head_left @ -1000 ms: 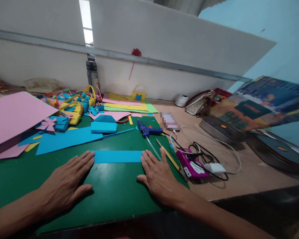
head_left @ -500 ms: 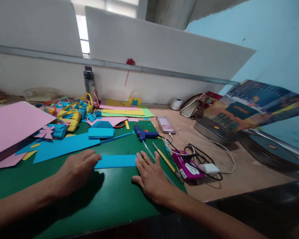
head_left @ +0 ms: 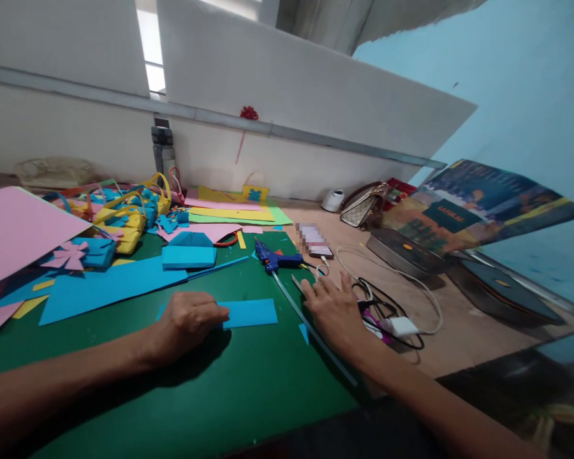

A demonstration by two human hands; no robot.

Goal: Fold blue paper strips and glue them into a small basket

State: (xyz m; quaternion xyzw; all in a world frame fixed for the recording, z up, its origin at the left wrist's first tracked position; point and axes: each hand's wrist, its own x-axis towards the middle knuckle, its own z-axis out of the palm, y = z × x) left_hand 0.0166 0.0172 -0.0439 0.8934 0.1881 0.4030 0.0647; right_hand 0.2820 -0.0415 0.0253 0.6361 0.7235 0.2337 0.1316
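A blue paper strip [head_left: 251, 313] lies flat on the green cutting mat [head_left: 210, 395]. My left hand [head_left: 191, 322] is closed over its middle, fingers curled and fingertips down on the strip. Off to the right, my right hand [head_left: 332, 312] is over a utility knife [head_left: 296, 282], its fingers apart and bent downward. Only the knife's tip end shows; the rest is hidden under that hand. Between the hands and further back lies a blue glue gun [head_left: 275, 257], a clear glue stick [head_left: 316, 331] trailing from it toward me. A folded blue paper piece [head_left: 189, 257] sits behind my left hand.
Small paper bags [head_left: 124, 223] and a pink sheet [head_left: 23, 236] crowd the left. At right are a phone [head_left: 314, 240], tangled cables [head_left: 392, 299], a white charger [head_left: 402, 327], a purple item partly covered, a handbag [head_left: 363, 207] and dark cases [head_left: 406, 248].
My right hand has left the strip's right end and moved right, over the utility knife. My left hand has slid right, from the strip's left end to its middle.
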